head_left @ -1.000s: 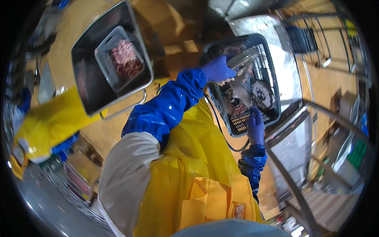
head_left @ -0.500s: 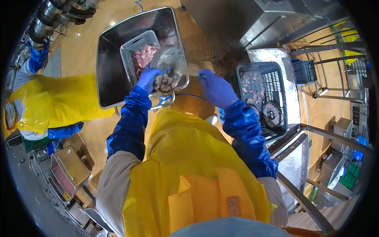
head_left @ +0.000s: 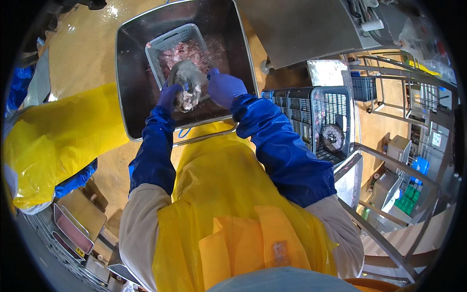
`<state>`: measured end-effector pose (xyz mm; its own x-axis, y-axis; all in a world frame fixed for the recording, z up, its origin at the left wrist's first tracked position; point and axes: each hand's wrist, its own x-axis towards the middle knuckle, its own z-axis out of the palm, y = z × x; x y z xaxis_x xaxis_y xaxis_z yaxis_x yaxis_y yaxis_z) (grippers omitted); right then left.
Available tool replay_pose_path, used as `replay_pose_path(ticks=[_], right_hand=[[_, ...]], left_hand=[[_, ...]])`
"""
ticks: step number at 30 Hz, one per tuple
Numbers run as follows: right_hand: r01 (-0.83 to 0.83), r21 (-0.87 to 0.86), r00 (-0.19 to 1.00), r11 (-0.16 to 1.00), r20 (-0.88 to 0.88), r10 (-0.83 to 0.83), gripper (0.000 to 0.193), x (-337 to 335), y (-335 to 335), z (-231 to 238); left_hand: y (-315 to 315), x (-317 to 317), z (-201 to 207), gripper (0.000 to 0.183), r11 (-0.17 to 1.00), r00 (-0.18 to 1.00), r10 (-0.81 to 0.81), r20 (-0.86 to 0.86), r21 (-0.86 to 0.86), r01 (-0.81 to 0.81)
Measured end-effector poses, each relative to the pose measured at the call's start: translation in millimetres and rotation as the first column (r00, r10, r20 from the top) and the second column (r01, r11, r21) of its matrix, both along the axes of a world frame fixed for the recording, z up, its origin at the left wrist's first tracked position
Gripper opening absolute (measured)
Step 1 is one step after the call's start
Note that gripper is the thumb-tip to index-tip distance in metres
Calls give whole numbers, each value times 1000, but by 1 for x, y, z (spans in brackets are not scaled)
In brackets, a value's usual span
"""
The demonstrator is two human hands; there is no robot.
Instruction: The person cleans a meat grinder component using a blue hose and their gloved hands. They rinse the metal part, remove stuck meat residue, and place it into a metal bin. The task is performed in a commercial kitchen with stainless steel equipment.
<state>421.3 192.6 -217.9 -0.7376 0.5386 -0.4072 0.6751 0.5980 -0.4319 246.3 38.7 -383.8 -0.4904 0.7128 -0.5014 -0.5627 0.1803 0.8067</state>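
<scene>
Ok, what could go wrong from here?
The round metal part could slip from the left hand and drop into the bin below. The right hand is close beside it, so a slip might knock the fingers. Scraps might also miss the gray basket; some pink bits lie outside it.

The left hand (head_left: 168, 96) and right hand (head_left: 226, 90) are wearing smooth, satiny gloves (head_left: 230, 86); blue sleeve covers (head_left: 287, 146) are gleaming like wet plastic, and the yellow apron (head_left: 219, 182) is shining, smooth and creased. The round grey piece (head_left: 185, 74) is looking metallic, its face blurred but rough. The tub (head_left: 130, 73) is showing smooth metal, the basket (head_left: 187, 33) matt plastic, while the meat (head_left: 181, 52) is glistening.
</scene>
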Motion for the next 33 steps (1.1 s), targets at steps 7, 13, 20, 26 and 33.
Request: replay_pose_path(ticks=[7,13,20,26,33], right_hand=[[-54,-33,994,998,92,57,30,-21,-8,16],[-17,-16,995,1000,100,18,29,-18,-2,0],[27,-20,990,999,136,-24,35,-8,3,-18],[97,-62,989,993,117,-89,29,5,11,-12],[-86,-96,986,992,133,99,31,9,-9,-1]], left_hand=[[9,-2,8,37,996,989,58,135,-78,-47],[16,2,11,54,998,989,11,148,-55,-3],[21,14,-12,56,997,985,24,172,-81,-11],[20,37,52,54,997,946,24,324,64,-47],[5,40,-58,29,1000,999,-22,-33,-13,21]])
